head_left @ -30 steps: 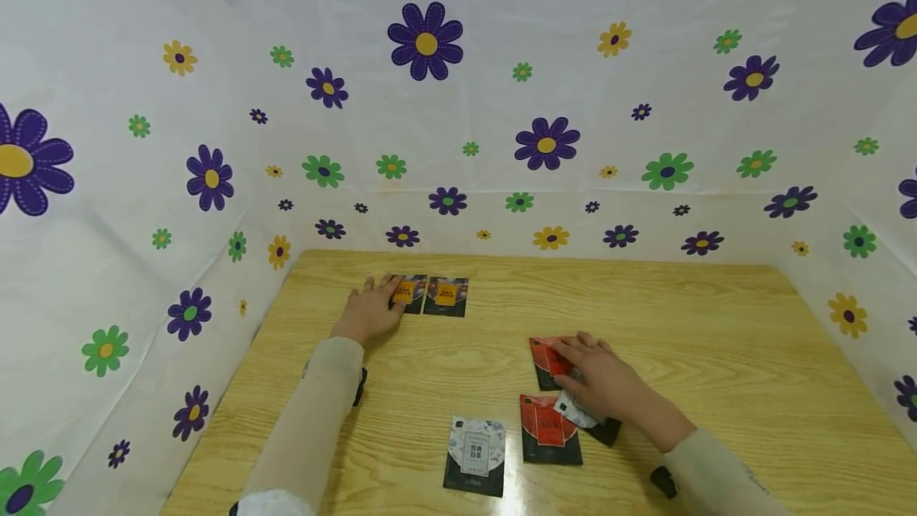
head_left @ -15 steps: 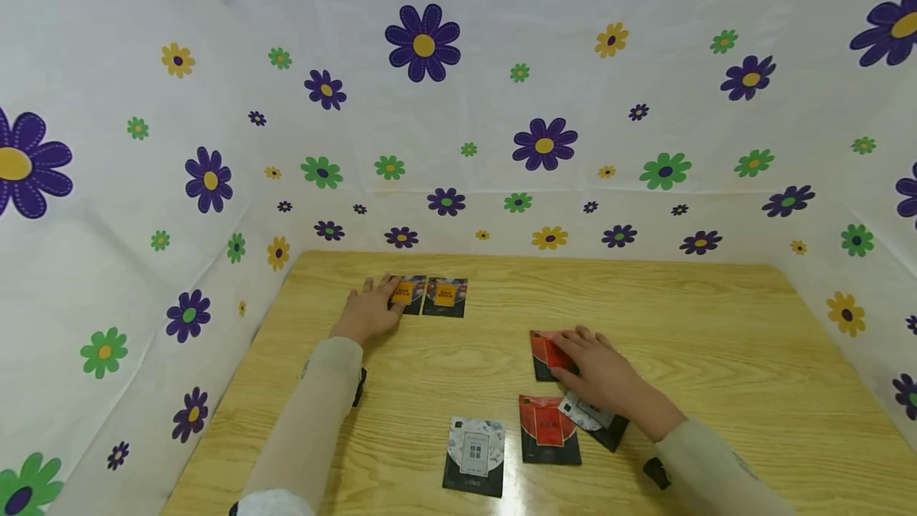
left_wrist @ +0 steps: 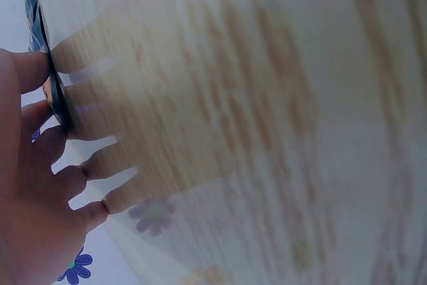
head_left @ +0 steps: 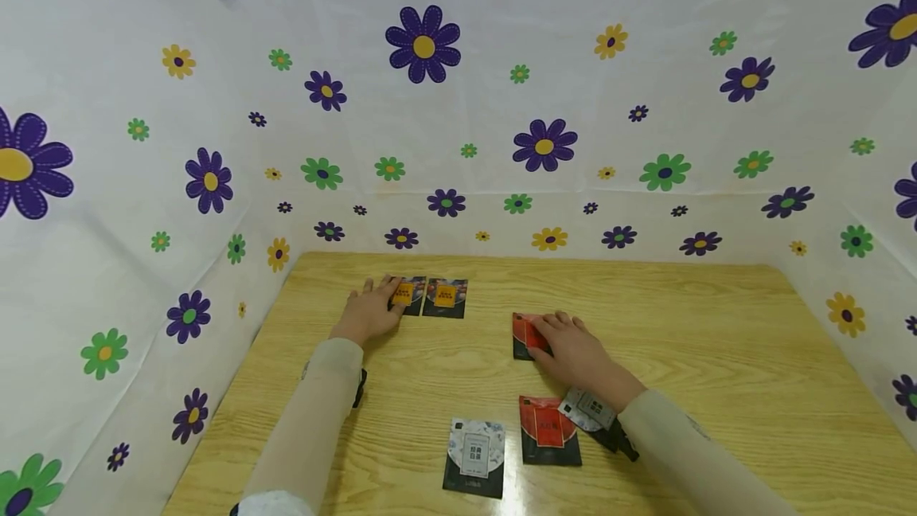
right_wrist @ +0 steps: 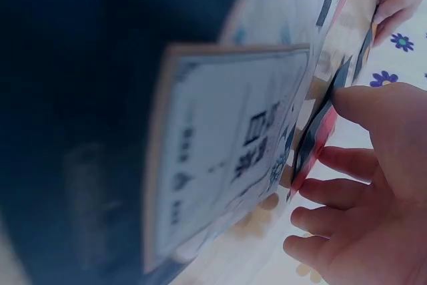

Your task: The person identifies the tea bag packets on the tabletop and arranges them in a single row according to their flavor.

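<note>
At the back left of the table, my left hand [head_left: 367, 311] rests with spread fingers on a small dark packet with an orange label [head_left: 405, 295]. A matching orange-label packet [head_left: 445, 297] lies just right of it. My right hand [head_left: 576, 350] lies over a red-and-black packet [head_left: 525, 335], its fingertips on the top and part of the packet hidden beneath. In the right wrist view, thumb and fingertips of the right hand [right_wrist: 363, 185] touch that red packet [right_wrist: 313, 139], which lies flat. Under the right wrist lies a white-and-black packet [head_left: 589, 411], partly covered by the sleeve.
A second red packet [head_left: 548, 430] lies nearer the front, overlapped at its corner by the white-and-black one. Left of it is another white-and-black packet [head_left: 474, 457]. The wooden table [head_left: 680, 317] is enclosed by a flower-patterned white cloth [head_left: 473, 94] at the back and sides.
My right hand has slid the red packet away from me and a little left, off the lower packets. The white-and-black packet near it shifted slightly right. My left hand stays put.
</note>
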Available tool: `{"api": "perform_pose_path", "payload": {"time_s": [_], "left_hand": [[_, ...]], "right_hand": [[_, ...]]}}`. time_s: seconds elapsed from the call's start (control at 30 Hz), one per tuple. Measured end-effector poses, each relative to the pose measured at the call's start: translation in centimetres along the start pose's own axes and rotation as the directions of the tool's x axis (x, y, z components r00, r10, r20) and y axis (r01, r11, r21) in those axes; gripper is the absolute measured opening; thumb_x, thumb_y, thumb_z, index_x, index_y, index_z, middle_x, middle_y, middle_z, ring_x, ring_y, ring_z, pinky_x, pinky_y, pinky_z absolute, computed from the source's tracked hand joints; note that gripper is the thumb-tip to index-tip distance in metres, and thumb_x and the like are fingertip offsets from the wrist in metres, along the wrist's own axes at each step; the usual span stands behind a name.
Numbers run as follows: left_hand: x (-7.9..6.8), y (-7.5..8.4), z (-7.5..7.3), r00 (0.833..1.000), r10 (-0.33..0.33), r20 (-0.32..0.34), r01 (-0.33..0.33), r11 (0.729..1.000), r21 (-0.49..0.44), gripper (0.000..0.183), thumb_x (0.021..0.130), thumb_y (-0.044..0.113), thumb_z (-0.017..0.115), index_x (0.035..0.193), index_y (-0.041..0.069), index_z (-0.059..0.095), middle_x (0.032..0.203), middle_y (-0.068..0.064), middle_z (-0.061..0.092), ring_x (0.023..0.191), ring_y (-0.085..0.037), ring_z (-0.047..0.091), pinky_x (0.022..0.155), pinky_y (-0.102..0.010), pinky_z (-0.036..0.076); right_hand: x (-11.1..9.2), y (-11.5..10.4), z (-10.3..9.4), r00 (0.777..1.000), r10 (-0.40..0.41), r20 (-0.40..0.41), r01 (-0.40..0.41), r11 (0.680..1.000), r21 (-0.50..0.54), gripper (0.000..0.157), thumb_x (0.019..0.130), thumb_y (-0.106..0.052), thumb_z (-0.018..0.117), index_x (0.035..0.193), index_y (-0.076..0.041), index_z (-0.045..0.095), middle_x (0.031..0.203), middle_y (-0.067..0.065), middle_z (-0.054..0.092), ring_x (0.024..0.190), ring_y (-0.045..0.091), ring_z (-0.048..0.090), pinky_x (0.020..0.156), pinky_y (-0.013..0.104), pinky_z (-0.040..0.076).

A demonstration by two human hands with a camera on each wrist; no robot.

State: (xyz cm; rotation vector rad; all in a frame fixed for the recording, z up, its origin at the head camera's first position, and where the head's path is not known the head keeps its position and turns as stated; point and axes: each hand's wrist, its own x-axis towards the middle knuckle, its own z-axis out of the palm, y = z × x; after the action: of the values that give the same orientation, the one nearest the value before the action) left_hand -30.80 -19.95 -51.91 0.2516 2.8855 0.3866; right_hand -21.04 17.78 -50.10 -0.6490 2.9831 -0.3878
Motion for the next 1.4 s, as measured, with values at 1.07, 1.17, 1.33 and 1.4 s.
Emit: {"api": "perform_pose_path", "payload": {"time_s": [1.07,1.17,1.33,1.4], "left_hand": [[-0.2,0.3,-0.5,1.000,-0.002,0.018,0.002,1.000,0.006,0.065,0.111,0.038,0.044,0.170,0.017,0.025,0.176,-0.013,0.021,0.162,-0.048,0.015,0.128,-0.073,0.013],[-0.1,0.2,-0.4,1.000,0.000,0.013,0.000,1.000,0.012,0.066,0.111,0.039,0.044,0.170,0.017,0.025,0.176,-0.013,0.021,0.162,-0.048,0.015,0.128,-0.072,0.014],[0.1,0.1,-0.2,1.000,0.014,0.001,-0.014,0.998,0.057,0.066,0.112,0.039,0.043,0.170,0.015,0.025,0.176,-0.014,0.022,0.161,-0.049,0.017,0.128,-0.072,0.017],[0.1,0.1,-0.1,1.000,0.022,-0.003,-0.022,0.997,0.077,0.065,0.112,0.039,0.043,0.170,0.014,0.025,0.175,-0.015,0.023,0.161,-0.049,0.018,0.127,-0.073,0.019]], "right_hand": [[6.1,-0.5,1.0,1.000,0.028,0.005,-0.028,0.998,0.048,0.061,0.109,-0.033,0.059,0.161,-0.007,0.043,0.156,0.028,0.052,0.148,0.053,0.042,0.124,0.069,0.031],[6.6,-0.6,0.9,0.999,0.037,0.026,-0.038,0.998,0.041,0.061,0.109,-0.034,0.058,0.160,-0.004,0.043,0.157,0.028,0.050,0.150,0.052,0.040,0.125,0.068,0.030],[7.0,-1.0,0.6,0.997,0.050,0.057,-0.053,0.997,0.049,0.062,0.109,-0.034,0.057,0.158,0.001,0.044,0.158,0.028,0.049,0.151,0.052,0.038,0.126,0.067,0.028],[7.1,-1.0,0.6,0.997,0.054,0.061,-0.058,0.997,0.052,0.062,0.109,-0.034,0.057,0.158,0.001,0.044,0.159,0.028,0.048,0.152,0.052,0.037,0.126,0.066,0.028]]}}
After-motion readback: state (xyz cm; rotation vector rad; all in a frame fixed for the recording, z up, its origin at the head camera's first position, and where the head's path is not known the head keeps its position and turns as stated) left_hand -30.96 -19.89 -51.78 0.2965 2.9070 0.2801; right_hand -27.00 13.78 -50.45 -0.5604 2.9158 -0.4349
